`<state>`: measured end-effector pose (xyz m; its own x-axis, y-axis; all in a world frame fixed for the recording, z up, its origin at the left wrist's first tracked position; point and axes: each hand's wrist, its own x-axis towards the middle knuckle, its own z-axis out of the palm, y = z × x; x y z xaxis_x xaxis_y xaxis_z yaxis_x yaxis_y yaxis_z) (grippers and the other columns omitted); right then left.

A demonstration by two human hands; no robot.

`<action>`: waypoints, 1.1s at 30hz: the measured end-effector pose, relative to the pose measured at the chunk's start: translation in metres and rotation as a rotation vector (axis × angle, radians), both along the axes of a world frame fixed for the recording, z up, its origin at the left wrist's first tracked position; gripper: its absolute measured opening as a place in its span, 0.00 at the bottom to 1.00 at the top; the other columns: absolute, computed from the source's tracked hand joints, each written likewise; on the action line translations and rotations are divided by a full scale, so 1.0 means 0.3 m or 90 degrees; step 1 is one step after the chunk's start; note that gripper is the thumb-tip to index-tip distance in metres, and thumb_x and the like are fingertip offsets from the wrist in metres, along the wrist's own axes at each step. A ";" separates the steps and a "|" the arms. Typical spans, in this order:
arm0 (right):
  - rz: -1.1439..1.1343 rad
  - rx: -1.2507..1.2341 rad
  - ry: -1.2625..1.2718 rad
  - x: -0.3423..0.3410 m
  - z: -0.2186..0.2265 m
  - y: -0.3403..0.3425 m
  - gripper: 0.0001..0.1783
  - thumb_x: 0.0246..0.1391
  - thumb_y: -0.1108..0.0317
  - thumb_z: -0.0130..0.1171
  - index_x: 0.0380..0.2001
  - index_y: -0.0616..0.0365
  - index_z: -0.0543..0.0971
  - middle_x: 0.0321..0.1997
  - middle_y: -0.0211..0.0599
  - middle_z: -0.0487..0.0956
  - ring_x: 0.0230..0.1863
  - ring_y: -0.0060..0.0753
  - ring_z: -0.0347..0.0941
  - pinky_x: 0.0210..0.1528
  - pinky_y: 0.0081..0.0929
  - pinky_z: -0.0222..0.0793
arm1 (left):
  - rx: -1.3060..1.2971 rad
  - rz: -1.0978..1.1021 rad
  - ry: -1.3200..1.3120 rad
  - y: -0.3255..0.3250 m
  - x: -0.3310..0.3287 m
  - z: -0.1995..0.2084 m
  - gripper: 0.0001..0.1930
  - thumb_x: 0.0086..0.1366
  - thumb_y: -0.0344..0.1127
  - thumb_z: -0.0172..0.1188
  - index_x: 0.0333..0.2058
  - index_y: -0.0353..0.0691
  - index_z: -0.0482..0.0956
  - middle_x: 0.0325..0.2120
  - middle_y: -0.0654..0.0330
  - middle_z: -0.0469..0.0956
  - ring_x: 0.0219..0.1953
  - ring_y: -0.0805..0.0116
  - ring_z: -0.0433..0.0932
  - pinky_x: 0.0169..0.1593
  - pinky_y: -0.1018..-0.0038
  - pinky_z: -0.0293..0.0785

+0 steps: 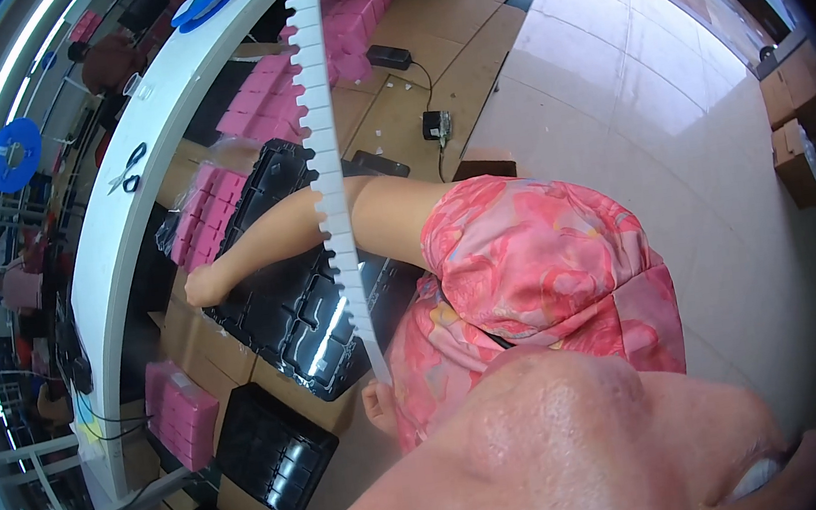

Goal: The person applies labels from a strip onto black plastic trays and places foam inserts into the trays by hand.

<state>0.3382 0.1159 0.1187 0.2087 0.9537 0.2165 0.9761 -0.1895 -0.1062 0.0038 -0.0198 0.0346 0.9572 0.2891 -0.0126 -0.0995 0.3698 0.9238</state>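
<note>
My right hand (204, 286), on a bare arm out of a pink floral sleeve, reaches to the far edge of a black moulded plastic tray (307, 319). Its fingers are curled at that edge, their tips hidden. The tray has ribs and pockets and a shiny surface, and looks wrapped in clear film. Only part of my left hand (379, 409) shows, low against my clothes. Its fingers are bent, and what they hold, if anything, is hidden. A long white strip with notched edges (324, 154) crosses the view, its lower end just above my left hand.
Pink moulded trays (182, 412) and another black tray (277, 451) lie around on cardboard (447, 24). Scissors (129, 170) and a blue reel (206, 1) rest on a curved white bench (104, 239). A power adapter (390, 57) with its cable lies beyond; cartons (792, 90) stand right.
</note>
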 end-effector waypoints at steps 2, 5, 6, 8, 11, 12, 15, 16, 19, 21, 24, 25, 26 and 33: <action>0.013 -0.003 0.006 -0.006 -0.006 0.004 0.11 0.44 0.71 0.57 0.33 0.61 0.83 0.38 0.46 0.82 0.43 0.48 0.78 0.39 0.43 0.75 | -0.017 -0.008 0.012 0.007 0.014 0.023 0.07 0.65 0.28 0.53 0.27 0.38 0.68 0.21 0.69 0.64 0.24 0.82 0.60 0.29 0.83 0.55; 0.070 0.020 -0.067 -0.044 -0.024 0.019 0.11 0.45 0.70 0.56 0.32 0.60 0.83 0.37 0.46 0.82 0.41 0.48 0.79 0.38 0.43 0.75 | -0.048 0.015 0.030 -0.012 0.016 0.043 0.07 0.65 0.28 0.53 0.27 0.38 0.68 0.21 0.68 0.64 0.24 0.82 0.60 0.29 0.83 0.55; 0.095 0.035 -0.085 -0.043 -0.035 0.037 0.09 0.45 0.70 0.56 0.29 0.58 0.83 0.34 0.45 0.82 0.38 0.47 0.79 0.35 0.42 0.76 | -0.060 0.034 0.040 -0.024 -0.002 0.049 0.07 0.65 0.28 0.53 0.27 0.38 0.68 0.22 0.68 0.64 0.24 0.82 0.60 0.29 0.83 0.55; 0.101 0.036 -0.088 -0.005 -0.050 0.076 0.08 0.43 0.69 0.56 0.27 0.56 0.83 0.29 0.44 0.82 0.33 0.47 0.80 0.30 0.42 0.75 | -0.088 0.100 0.061 -0.054 -0.066 0.051 0.07 0.65 0.28 0.53 0.27 0.38 0.68 0.22 0.68 0.64 0.24 0.82 0.60 0.29 0.83 0.55; 0.135 -0.005 -0.075 0.007 -0.028 0.066 0.10 0.42 0.70 0.56 0.28 0.60 0.82 0.33 0.49 0.81 0.36 0.49 0.79 0.36 0.41 0.76 | -0.015 0.107 0.080 -0.060 -0.056 0.139 0.08 0.64 0.28 0.55 0.26 0.38 0.68 0.21 0.68 0.65 0.24 0.82 0.61 0.30 0.82 0.56; 0.147 0.020 -0.075 0.010 -0.021 0.034 0.09 0.43 0.70 0.56 0.28 0.61 0.82 0.33 0.50 0.81 0.37 0.51 0.79 0.38 0.41 0.75 | -0.037 0.102 0.053 -0.061 -0.041 0.121 0.08 0.64 0.29 0.55 0.26 0.38 0.69 0.21 0.68 0.65 0.24 0.82 0.60 0.30 0.82 0.55; 0.124 -0.099 -0.004 0.053 0.072 -0.011 0.12 0.39 0.68 0.63 0.29 0.63 0.82 0.34 0.53 0.81 0.40 0.53 0.78 0.41 0.41 0.75 | -0.069 0.111 0.058 -0.093 -0.034 0.163 0.07 0.62 0.28 0.57 0.25 0.37 0.72 0.21 0.69 0.68 0.23 0.83 0.62 0.29 0.85 0.56; 0.104 -0.132 -0.040 0.054 0.079 -0.013 0.14 0.38 0.66 0.65 0.30 0.64 0.82 0.34 0.55 0.80 0.40 0.54 0.77 0.42 0.40 0.75 | -0.072 0.148 0.059 -0.098 -0.036 0.164 0.07 0.62 0.28 0.57 0.25 0.37 0.72 0.21 0.69 0.68 0.23 0.83 0.62 0.29 0.85 0.56; 0.120 -0.156 0.162 0.101 -0.007 0.008 0.10 0.42 0.68 0.60 0.27 0.64 0.81 0.23 0.47 0.79 0.28 0.43 0.78 0.31 0.35 0.74 | -0.083 0.132 0.098 -0.114 -0.029 0.184 0.05 0.62 0.29 0.59 0.27 0.36 0.75 0.21 0.69 0.69 0.23 0.84 0.64 0.28 0.84 0.59; 0.106 -0.170 0.294 0.023 0.022 0.015 0.09 0.45 0.67 0.60 0.26 0.63 0.81 0.22 0.39 0.79 0.25 0.31 0.77 0.28 0.30 0.73 | -0.079 0.174 0.090 -0.119 -0.062 0.184 0.05 0.62 0.29 0.59 0.28 0.36 0.76 0.21 0.69 0.71 0.24 0.84 0.65 0.28 0.84 0.59; 0.099 -0.069 0.392 0.087 -0.029 -0.040 0.11 0.49 0.64 0.61 0.28 0.62 0.80 0.22 0.33 0.78 0.25 0.23 0.75 0.28 0.25 0.73 | -0.075 0.168 0.091 -0.126 -0.076 0.189 0.05 0.62 0.29 0.60 0.29 0.36 0.77 0.22 0.68 0.73 0.25 0.84 0.67 0.30 0.85 0.62; 0.087 -0.040 0.414 0.091 -0.032 -0.066 0.11 0.50 0.63 0.60 0.29 0.62 0.80 0.23 0.32 0.78 0.25 0.22 0.74 0.29 0.23 0.73 | -0.079 0.164 0.106 -0.129 -0.080 0.191 0.04 0.62 0.30 0.60 0.29 0.36 0.77 0.23 0.68 0.74 0.26 0.84 0.68 0.31 0.85 0.63; 0.074 -0.010 0.437 0.099 -0.034 -0.090 0.12 0.52 0.63 0.59 0.31 0.62 0.80 0.25 0.31 0.78 0.26 0.20 0.73 0.29 0.22 0.73 | -0.080 0.170 0.106 -0.127 -0.085 0.187 0.04 0.62 0.30 0.60 0.29 0.36 0.77 0.23 0.68 0.74 0.26 0.84 0.68 0.31 0.85 0.63; 0.036 0.129 0.570 0.229 -0.003 -0.451 0.08 0.58 0.67 0.56 0.35 0.61 0.77 0.33 0.33 0.79 0.35 0.22 0.77 0.41 0.18 0.76 | -0.070 0.055 0.134 -0.101 -0.064 0.202 0.05 0.62 0.30 0.60 0.33 0.34 0.78 0.27 0.66 0.78 0.30 0.82 0.72 0.36 0.83 0.68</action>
